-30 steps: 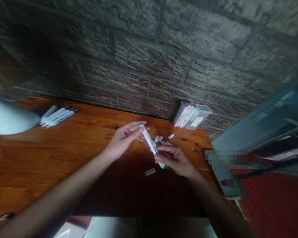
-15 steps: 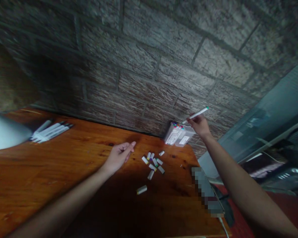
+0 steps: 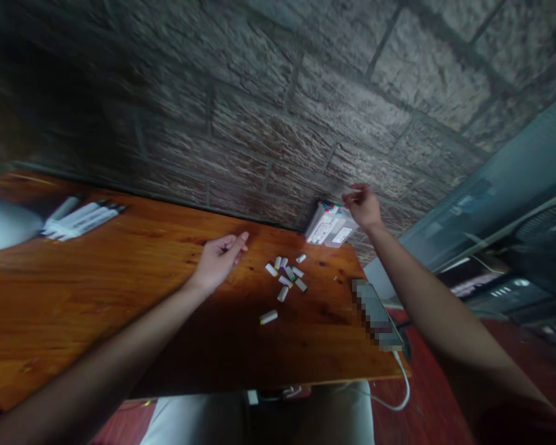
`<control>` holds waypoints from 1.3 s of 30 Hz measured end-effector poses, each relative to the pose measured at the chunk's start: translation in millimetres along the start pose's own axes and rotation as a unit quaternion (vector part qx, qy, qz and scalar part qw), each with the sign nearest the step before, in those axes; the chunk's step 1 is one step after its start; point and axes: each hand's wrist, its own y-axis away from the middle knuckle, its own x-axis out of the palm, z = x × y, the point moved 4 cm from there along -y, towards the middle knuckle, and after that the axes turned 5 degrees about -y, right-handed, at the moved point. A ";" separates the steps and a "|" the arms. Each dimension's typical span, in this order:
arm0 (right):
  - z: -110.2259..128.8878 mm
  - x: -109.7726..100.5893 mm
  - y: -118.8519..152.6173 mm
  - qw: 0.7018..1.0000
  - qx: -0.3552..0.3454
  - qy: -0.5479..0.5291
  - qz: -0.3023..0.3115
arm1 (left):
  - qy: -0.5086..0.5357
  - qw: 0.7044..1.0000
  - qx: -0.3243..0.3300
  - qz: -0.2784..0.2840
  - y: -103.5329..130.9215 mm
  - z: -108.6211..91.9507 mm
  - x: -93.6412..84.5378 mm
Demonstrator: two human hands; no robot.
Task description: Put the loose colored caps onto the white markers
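Observation:
Two clear plastic marker cases point(image 3: 322, 228) stand against the wall at the table's back right corner, with colored marker ends showing at the top. Just above them is my right hand point(image 3: 364, 207), its fingers parted, with no marker visible in it. My left hand point(image 3: 220, 259) hovers over the table left of the caps, thumb pressed to curled fingers; anything inside is hidden. Several loose white caps point(image 3: 290, 272) with colored ends lie in a cluster, and one cap point(image 3: 269, 317) lies apart, closer to the front edge.
Several white markers point(image 3: 86, 219) lie at the back left beside a white rounded object point(image 3: 7, 222). A phone point(image 3: 379, 315) with a white cable lies at the table's right edge. Behind the table rises a brick wall point(image 3: 254, 123); a fan stands at the far right.
The white marker with the green end is out of my right hand, whose fingers have parted above the cases. The camera view has tilted down, showing the table's front edge and my legs.

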 end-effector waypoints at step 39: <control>17.9 55.6 181.7 0.978 0.079 -0.189 -0.038 | -0.554 0.812 -0.018 -0.183 -94.1 -40.1 -117.7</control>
